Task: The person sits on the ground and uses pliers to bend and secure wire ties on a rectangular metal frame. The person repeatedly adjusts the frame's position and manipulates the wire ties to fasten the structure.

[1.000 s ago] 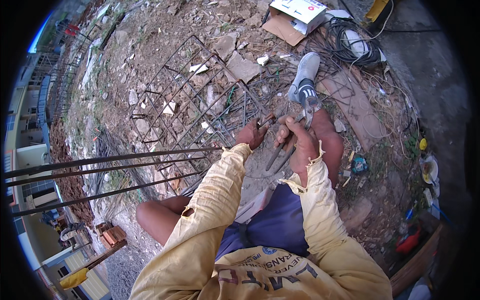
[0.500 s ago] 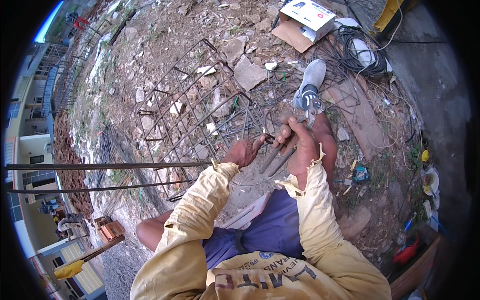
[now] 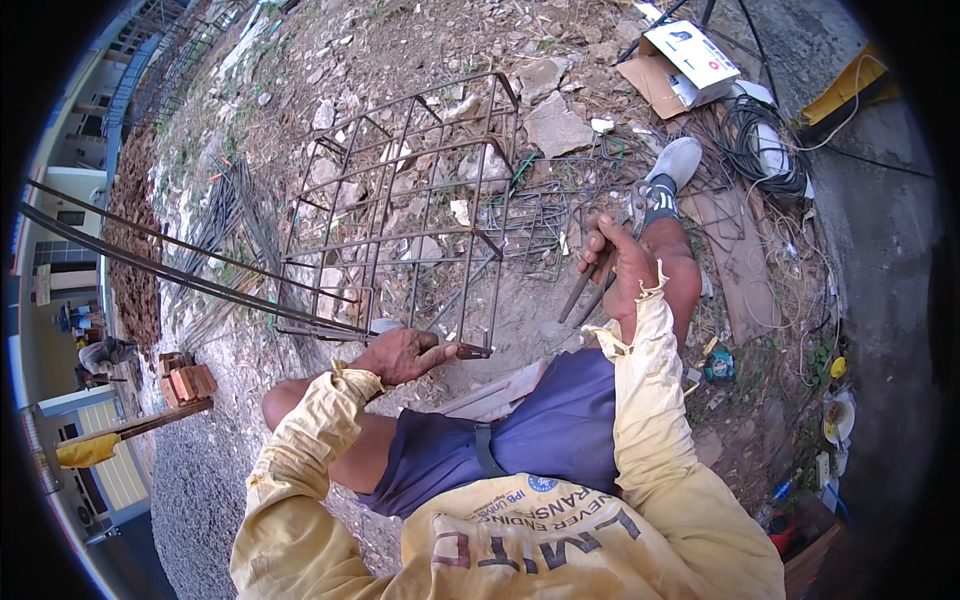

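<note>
The person is sitting on stony ground, yellow sleeves entering from the lower edge and purple shorts (image 3: 540,430) covering the lap. The left hand (image 3: 400,352) is closing, fingers curled together, round the near end of a long rebar rod (image 3: 200,285); the rod's long axis is running from the hand up and to the left, its far end pointing toward the left rim, with a second rod lying just above it on nearly the same line. The rod is passing under the palm, a short rusty stub projecting to the right past the thumb. The right hand (image 3: 625,270) is clamping, fingers wrapped tight, on a pair of pincers (image 3: 590,285); the tool's long axis is slanting from upper right to lower left, its handles pointing down toward the lap below the fingers. Between and beyond the hands a rebar cage (image 3: 420,200) is lying on the rubble. Farther right, a grey shoe (image 3: 670,165) is resting beside coiled wire (image 3: 760,150), and an open cardboard box (image 3: 680,65) is lying beyond.
</note>
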